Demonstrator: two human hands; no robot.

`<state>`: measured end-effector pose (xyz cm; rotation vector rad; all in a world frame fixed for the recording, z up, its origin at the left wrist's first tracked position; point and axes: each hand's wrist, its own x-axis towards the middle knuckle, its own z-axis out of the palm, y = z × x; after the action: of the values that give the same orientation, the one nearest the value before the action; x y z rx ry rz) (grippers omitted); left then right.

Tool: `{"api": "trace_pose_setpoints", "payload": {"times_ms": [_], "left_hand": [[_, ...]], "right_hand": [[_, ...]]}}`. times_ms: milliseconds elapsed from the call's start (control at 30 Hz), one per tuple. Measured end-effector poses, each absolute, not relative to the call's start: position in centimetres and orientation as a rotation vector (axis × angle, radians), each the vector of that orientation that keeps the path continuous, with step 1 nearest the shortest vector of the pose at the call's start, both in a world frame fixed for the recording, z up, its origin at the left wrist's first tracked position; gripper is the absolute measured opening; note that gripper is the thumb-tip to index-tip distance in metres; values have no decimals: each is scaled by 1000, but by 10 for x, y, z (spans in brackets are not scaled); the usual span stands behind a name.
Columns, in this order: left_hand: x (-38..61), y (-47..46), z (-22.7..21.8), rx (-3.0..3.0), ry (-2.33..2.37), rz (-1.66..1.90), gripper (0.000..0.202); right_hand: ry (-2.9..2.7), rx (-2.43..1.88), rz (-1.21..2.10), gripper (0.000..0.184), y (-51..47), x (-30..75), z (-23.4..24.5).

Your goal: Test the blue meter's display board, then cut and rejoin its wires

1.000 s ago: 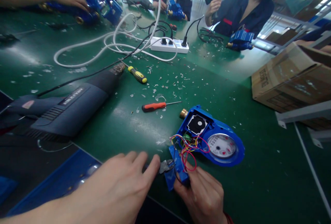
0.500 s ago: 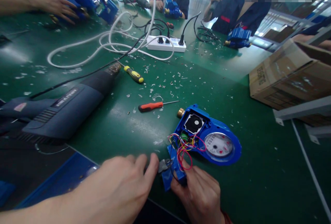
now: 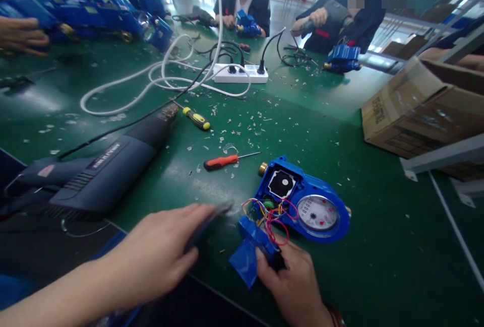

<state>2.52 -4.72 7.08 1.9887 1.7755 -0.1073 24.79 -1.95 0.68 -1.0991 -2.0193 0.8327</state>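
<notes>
My left hand is closed round a slim dark tool with a grey tip, blurred by motion, so its kind is unclear. It is apart from the meter. My right hand grips a blue plastic cover, with a flat blue flap hanging off its left side. Thin red, yellow and white wires run from the cover into the open housing of a blue water meter. On the meter show a round dial, a black square part and a brass fitting.
An orange screwdriver, a yellow screwdriver and a heat gun lie on the green table among plastic scraps. Behind are a power strip, cables and co-workers with blue meters. A cardboard box stands right.
My left hand has drawn back leftward from the cover, bringing the tool with it. My right hand still holds the cover, now tilted a little differently. At far left, another person's hand has pulled back.
</notes>
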Motion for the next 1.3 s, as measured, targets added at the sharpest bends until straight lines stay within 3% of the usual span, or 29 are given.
{"api": "trace_pose_setpoints", "payload": {"times_ms": [133, 233, 300, 433, 533, 633, 867, 1300], "left_hand": [[6, -46, 28, 2062, 2121, -84, 46], [7, -49, 15, 2171, 2198, 242, 46], [14, -55, 17, 2069, 2093, 541, 38], [39, -68, 25, 1438, 1587, 760, 22], [56, -71, 24, 1193, 1332, 786, 38], [66, -64, 22, 1312, 1380, 801, 54], [81, -46, 25, 1332, 1549, 902, 19], [71, -86, 13, 975, 1496, 855, 27]], "right_hand": [[-1741, -1264, 1567, 28, -20, 250, 13], [-1346, -1143, 2011, 38, -21, 248, 19], [-1180, -1102, 2118, 38, -21, 247, 19], [-1075, -1093, 2128, 37, -25, 247, 15], [-1069, -1061, 2130, 35, -27, 248, 13], [-1173, -1045, 2098, 28, -29, 249, 15], [-1316, -1074, 2031, 22, -31, 251, 23], [-1423, -1129, 1947, 32, -30, 259, 18]]}}
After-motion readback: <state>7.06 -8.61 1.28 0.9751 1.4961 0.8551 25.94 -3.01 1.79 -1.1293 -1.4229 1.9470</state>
